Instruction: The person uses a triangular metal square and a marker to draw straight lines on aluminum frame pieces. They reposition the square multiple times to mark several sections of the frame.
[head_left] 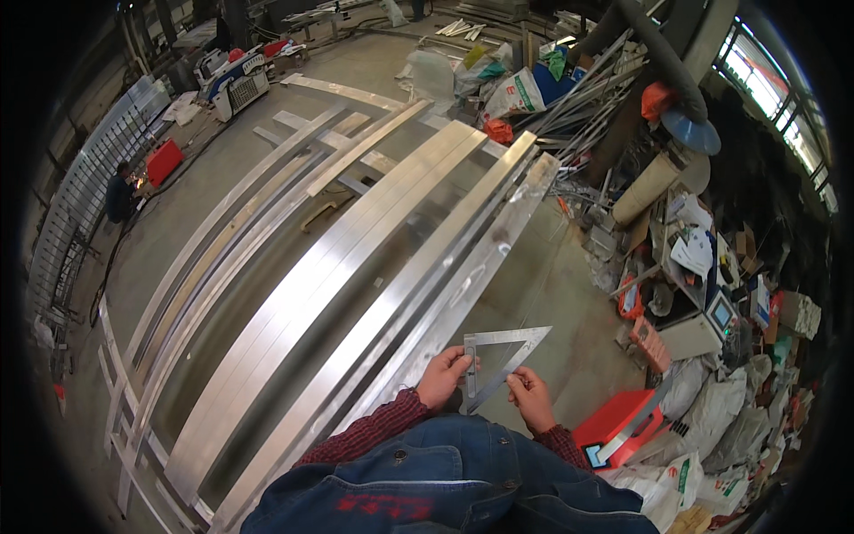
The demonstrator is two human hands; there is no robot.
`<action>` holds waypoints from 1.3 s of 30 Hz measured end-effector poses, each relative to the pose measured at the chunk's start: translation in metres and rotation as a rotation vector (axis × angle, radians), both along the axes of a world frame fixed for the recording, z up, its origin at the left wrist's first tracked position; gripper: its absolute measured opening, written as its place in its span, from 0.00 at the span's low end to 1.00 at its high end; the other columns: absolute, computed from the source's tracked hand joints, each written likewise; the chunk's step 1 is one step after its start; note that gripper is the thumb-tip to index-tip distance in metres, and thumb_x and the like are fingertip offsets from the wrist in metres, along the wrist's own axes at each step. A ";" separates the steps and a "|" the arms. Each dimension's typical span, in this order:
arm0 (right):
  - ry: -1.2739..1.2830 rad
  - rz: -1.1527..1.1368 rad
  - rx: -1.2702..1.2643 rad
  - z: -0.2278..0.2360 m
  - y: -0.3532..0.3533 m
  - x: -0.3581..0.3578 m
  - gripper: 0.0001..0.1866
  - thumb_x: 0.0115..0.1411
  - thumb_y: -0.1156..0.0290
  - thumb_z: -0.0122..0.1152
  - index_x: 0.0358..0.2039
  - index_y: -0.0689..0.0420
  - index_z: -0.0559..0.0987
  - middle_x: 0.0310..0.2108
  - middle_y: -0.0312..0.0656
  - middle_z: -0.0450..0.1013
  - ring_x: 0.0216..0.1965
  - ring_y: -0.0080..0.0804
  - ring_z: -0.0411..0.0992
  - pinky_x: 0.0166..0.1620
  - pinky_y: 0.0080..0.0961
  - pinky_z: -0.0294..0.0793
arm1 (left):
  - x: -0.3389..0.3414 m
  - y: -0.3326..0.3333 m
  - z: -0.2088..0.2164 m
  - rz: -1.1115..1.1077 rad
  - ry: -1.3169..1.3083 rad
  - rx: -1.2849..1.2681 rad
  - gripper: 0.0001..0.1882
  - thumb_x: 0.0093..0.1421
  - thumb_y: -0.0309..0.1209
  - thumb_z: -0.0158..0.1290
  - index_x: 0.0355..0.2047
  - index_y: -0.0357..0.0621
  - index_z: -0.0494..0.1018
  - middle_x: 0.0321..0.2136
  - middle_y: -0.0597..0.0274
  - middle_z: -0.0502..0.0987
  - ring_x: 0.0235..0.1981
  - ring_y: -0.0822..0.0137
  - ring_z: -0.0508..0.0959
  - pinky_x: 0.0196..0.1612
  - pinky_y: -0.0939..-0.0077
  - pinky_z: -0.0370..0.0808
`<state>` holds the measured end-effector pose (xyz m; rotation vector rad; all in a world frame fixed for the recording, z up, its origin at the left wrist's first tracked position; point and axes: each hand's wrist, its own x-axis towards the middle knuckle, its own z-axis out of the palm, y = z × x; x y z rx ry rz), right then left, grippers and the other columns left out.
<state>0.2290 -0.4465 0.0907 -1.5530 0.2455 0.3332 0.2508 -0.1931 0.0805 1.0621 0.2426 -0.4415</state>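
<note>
Both my hands hold a silver metal triangle square (509, 337) in front of my body. My left hand (442, 377) grips its thick upright edge, thumb on the face. With pinched fingers, my right hand (531, 397) holds the slanting edge at the lower right. The triangle is beside the nearest long aluminium bar (480, 258), apart from it or overlapping it only in sight; I cannot tell its height. Left of that lie a narrower aluminium bar (418, 264) and wide, flat aluminium profiles (342, 258) set side by side.
More long bars (258, 200) rest on cross rails at the left. A red machine with a small screen (627, 427) stands at my right, near piled bags and scrap (721, 400). Far left, a person (120, 191) crouches by a red box (164, 163) with sparks.
</note>
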 end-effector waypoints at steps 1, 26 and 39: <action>0.011 -0.003 -0.026 0.006 -0.001 0.024 0.12 0.79 0.63 0.69 0.53 0.58 0.83 0.35 0.29 0.78 0.29 0.15 0.73 0.31 0.18 0.67 | 0.025 0.000 0.006 -0.018 -0.029 0.009 0.18 0.84 0.38 0.54 0.65 0.43 0.78 0.52 0.68 0.87 0.54 0.76 0.83 0.51 0.73 0.78; -0.017 0.718 -0.007 0.044 0.136 0.432 0.16 0.80 0.60 0.67 0.52 0.62 0.84 0.36 0.30 0.79 0.33 0.17 0.75 0.39 0.21 0.77 | 0.266 0.073 0.037 0.783 0.019 -0.055 0.11 0.83 0.36 0.55 0.58 0.45 0.80 0.52 0.63 0.87 0.52 0.69 0.88 0.47 0.76 0.85; -0.154 0.643 -0.061 -0.028 0.061 0.792 0.14 0.78 0.61 0.68 0.45 0.60 0.81 0.30 0.33 0.76 0.34 0.21 0.76 0.38 0.27 0.77 | 0.495 0.047 -0.039 0.495 -0.046 1.465 0.54 0.60 0.41 0.79 0.79 0.35 0.63 0.75 0.37 0.69 0.73 0.40 0.72 0.74 0.52 0.73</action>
